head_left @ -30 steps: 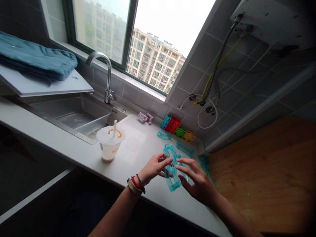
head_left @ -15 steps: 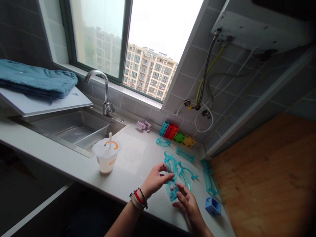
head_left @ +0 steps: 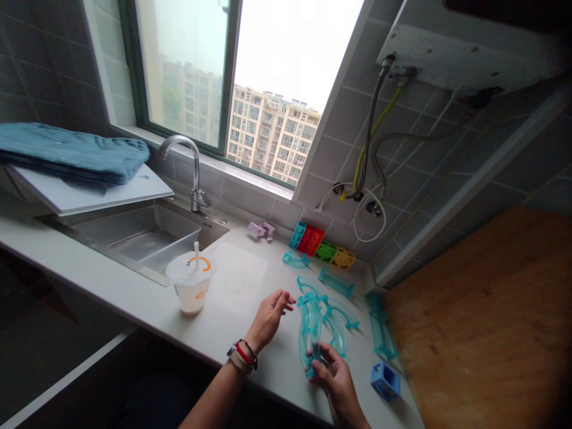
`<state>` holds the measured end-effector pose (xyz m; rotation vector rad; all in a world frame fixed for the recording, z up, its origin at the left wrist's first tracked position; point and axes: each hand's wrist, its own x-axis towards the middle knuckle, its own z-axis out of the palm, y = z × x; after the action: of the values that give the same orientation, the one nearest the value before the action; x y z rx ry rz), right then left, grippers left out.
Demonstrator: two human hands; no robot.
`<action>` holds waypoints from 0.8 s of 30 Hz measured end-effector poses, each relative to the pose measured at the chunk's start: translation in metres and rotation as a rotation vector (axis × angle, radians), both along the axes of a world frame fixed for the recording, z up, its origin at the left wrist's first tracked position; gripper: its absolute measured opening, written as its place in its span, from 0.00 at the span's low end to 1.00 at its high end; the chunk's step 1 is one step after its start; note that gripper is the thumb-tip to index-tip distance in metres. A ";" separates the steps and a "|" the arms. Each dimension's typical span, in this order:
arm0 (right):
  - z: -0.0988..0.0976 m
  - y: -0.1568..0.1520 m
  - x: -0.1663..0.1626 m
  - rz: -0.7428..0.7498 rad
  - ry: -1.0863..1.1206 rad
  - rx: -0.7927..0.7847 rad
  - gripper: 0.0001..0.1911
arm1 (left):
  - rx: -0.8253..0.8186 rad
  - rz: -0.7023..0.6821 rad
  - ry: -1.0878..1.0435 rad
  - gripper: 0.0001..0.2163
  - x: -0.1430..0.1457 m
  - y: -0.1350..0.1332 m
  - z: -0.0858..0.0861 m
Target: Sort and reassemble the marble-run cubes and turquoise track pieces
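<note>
The curved track piece (head_left: 307, 325) is clear teal plastic, a long shallow channel with raised side walls, lying on the pale counter (head_left: 241, 280) near its front edge. Its far end meets a second curved teal piece (head_left: 338, 322) that bends off to the right. The right hand (head_left: 336, 381) pinches the near end of the track between thumb and fingertips. The left hand (head_left: 268, 314) hangs just left of it, fingers loosely spread and holding nothing. I count at least five teal pieces: these two, a short curve (head_left: 295, 260), a straight length (head_left: 336, 283) and another length (head_left: 382, 333) by the wooden board (head_left: 482, 322). One blue cube block (head_left: 385, 381) sits just right of the right hand. Four coloured blocks (head_left: 320, 245), blue, red, green and yellow, line the tiled wall, with a lilac piece (head_left: 263, 229) beside them. One lidded cup (head_left: 191, 285) with a straw stands left of the hands, well apart from the track, and beyond it lie the sink (head_left: 143, 235) and faucet (head_left: 192, 173).
</note>
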<state>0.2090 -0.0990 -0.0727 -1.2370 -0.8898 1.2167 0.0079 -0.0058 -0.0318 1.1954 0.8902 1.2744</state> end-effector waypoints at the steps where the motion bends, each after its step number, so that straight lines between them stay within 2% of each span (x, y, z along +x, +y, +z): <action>1: -0.001 0.000 0.000 -0.006 0.007 -0.003 0.34 | -0.009 0.031 0.006 0.27 -0.003 -0.001 -0.003; 5: -0.005 0.001 0.002 0.003 0.027 -0.038 0.36 | -0.052 0.105 0.030 0.26 -0.006 -0.010 -0.015; 9: -0.010 0.004 0.006 0.002 0.037 -0.017 0.36 | -0.064 0.101 0.023 0.25 -0.005 -0.018 -0.023; 12: -0.014 0.006 0.010 0.057 0.025 0.014 0.34 | -0.071 0.094 -0.017 0.28 -0.007 -0.019 -0.023; 15: -0.017 0.003 0.013 0.129 -0.085 0.044 0.34 | -0.071 0.071 -0.072 0.32 -0.011 -0.020 -0.020; 19: -0.018 -0.005 0.011 0.112 -0.231 0.099 0.33 | -0.070 0.008 -0.138 0.35 -0.012 -0.021 -0.017; 24: -0.017 -0.006 0.012 0.139 -0.190 0.064 0.33 | -0.083 -0.005 -0.193 0.34 -0.012 -0.022 -0.019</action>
<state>0.2213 -0.1048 -0.0901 -1.2715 -1.1623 1.1833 -0.0041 -0.0279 -0.0512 0.9909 0.7905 1.3121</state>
